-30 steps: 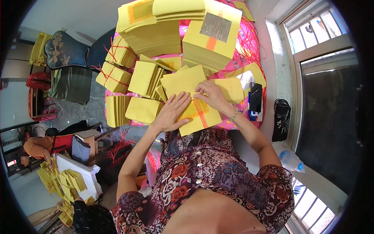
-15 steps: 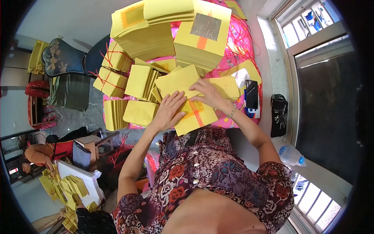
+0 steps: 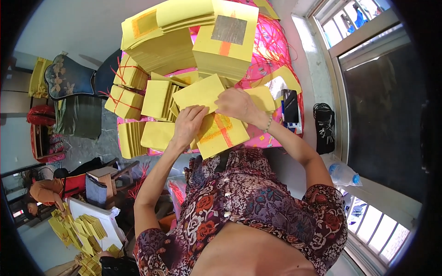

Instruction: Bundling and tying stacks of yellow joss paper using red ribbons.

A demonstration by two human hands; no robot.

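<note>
A yellow paper sheet (image 3: 199,93) lies at a slant in front of me, its near edge folded up over a sheet with an orange-red patch (image 3: 222,134). My left hand (image 3: 188,125) grips the left end of that edge, fingers curled and pressed together on the paper. Farther right, my right hand (image 3: 239,106) is closed, its curled fingers pressing on the same sheet's right part; its fingertips are hidden. Folded yellow paper stacks (image 3: 158,99) stand left of my hands, and another yellow piece (image 3: 260,97) lies beyond my right wrist.
Tall yellow paper stacks (image 3: 159,53) rise at the back of the pink-covered table. Bundles tied with red string (image 3: 125,102) sit at the far left. A black phone (image 3: 289,106) lies at the right. Other people handle yellow paper at a white table (image 3: 108,220), lower left.
My left hand has gone from lying flat to curled on the paper edge. My right hand has closed and pressed onto the sheet. The whole view has shifted slightly.
</note>
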